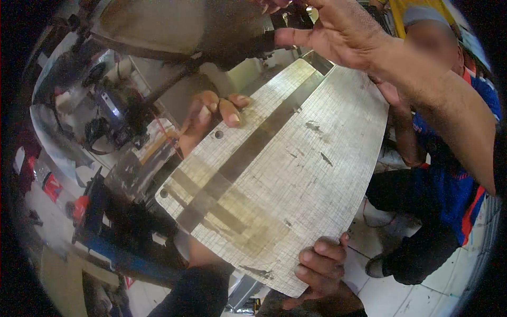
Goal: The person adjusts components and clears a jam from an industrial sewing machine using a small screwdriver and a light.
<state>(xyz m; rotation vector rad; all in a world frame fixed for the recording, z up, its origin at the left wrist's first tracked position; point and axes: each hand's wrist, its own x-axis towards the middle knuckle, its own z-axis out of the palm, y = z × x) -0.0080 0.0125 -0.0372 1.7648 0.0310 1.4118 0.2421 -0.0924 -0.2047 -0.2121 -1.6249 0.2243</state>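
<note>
A large, flat silvery plate (pixel 327 142) with a finely scratched surface is tilted in front of me. It has a curved right edge, a long dark band running diagonally, and two round holes near its left edge. My left hand (pixel 211 111) comes from behind it, with bent fingers over the upper left edge. My right hand (pixel 322 269) grips the lower right corner, its fingers on the face. Another person's bare forearm (pixel 422 90) reaches in from the right, hand (pixel 338 37) by the plate's top end. A further hand (pixel 388 92) touches the upper right edge.
A person in a blue and red shirt (pixel 449 179) is close on the right, over a white tiled floor (pixel 422 288). A dark, broad-rimmed machine part (pixel 153 26) is at the top left. Mixed tools and packages (pixel 113 105) crowd the left side.
</note>
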